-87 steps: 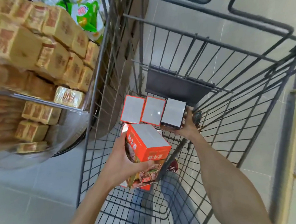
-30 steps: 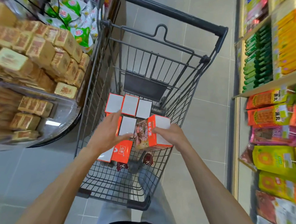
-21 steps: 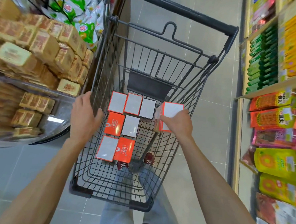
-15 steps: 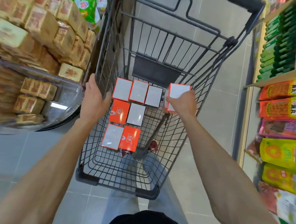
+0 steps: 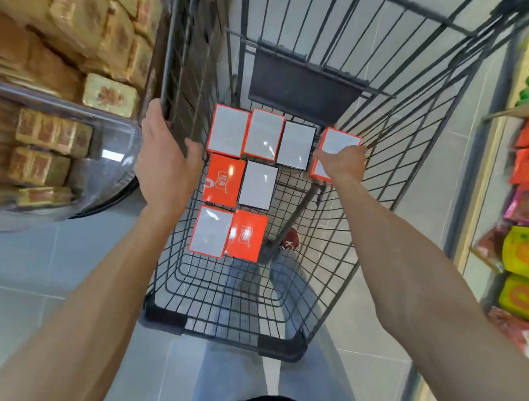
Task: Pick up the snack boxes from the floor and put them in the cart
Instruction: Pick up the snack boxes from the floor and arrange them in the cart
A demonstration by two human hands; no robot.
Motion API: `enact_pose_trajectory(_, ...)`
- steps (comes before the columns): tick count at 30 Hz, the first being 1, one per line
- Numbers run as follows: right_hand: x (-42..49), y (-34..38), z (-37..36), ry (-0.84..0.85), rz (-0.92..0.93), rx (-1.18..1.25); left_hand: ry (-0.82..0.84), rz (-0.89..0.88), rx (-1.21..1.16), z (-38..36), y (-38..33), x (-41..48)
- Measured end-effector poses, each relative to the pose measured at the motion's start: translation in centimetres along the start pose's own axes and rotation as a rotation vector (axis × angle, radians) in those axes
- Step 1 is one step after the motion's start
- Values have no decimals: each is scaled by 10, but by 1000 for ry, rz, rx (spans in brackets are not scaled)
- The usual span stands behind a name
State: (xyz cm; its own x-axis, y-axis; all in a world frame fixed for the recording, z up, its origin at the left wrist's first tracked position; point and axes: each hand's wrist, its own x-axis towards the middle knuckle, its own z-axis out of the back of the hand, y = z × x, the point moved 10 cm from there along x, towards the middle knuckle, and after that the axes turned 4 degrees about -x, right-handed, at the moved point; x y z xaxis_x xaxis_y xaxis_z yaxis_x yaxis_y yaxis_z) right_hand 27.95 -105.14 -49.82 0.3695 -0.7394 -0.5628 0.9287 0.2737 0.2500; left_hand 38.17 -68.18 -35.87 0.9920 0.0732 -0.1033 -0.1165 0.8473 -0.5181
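At the near edge, below the camera: the person's jeans (image 5: 232, 376) stand against the end wall of a black wire shopping cart (image 5: 281, 350). Grey floor tiles (image 5: 39, 265) lie open on the cart's left and in a narrower strip on its right.

Basket, near part: bare wire mesh from the end wall up to the first boxes.

Basket, left half: seven snack boxes (image 5: 258, 184) lying flat with edges touching, in three rows.
- Near row: two, one white face and one orange.
- Middle row: two, one orange and one white.
- Far row: three, all white.

The mesh to the right of the near and middle rows is uncovered.

Left hand (image 5: 167, 164): fingers curled round the cart's left top rail, beside the middle row.

Right hand (image 5: 341, 164): inside the basket, fingers clamped over an eighth box (image 5: 337, 141), white-faced with orange edges. It sits just right of the far row and near the right wall. Whether it rests on the mesh cannot be told.

Boxes in the cart, total: eight.

Beyond:
- One dark flap (image 5: 306, 86) on the far wall.
- Left of the cart, a clear display bin (image 5: 111, 174) of wrapped cakes, close to the rail.
- Right of the cart, shelves (image 5: 500, 114) of coloured packets, blurred.
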Motion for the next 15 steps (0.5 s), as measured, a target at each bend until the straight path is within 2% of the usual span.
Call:
enact_pose_trajectory(5,18,-10,-28,15,-51,31,-11,21,8,-2,6,2)
enact_pose_trajectory(15,22,-5,-39,71,0,-28,-50,38,39,3,1,-1)
